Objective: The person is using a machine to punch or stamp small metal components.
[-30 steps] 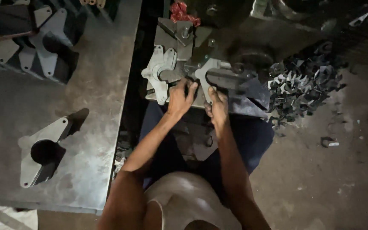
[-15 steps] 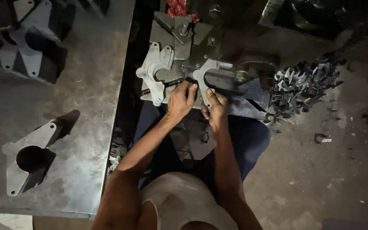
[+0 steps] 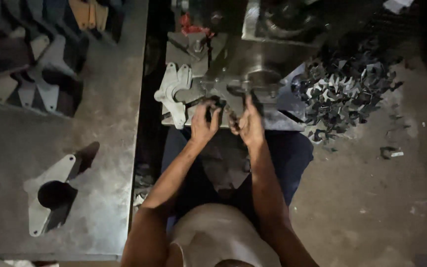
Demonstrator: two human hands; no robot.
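Note:
Both my hands reach forward to a grey metal machine [image 3: 268, 59] in front of my lap. My left hand [image 3: 204, 124] grips a dark part at the machine's front edge, its fingers curled over it. Beside it, my right hand [image 3: 247, 123] is closed on a dark metal piece under the machine's round spindle; the piece itself is mostly hidden by my fingers. A pale, flat, lobed metal bracket [image 3: 173, 95] stands against the machine just left of my left hand.
A steel table [image 3: 109, 163] fills the left side, with a single flat bracket with a round hole [image 3: 50, 195] on it and a stack of similar brackets [image 3: 30, 64] at the back. A heap of metal offcuts [image 3: 352, 91] lies on the floor at right.
The view has shifted, so the machine and table sit differently in frame. My right hand has moved up under the spindle; my left hand stays at the front edge.

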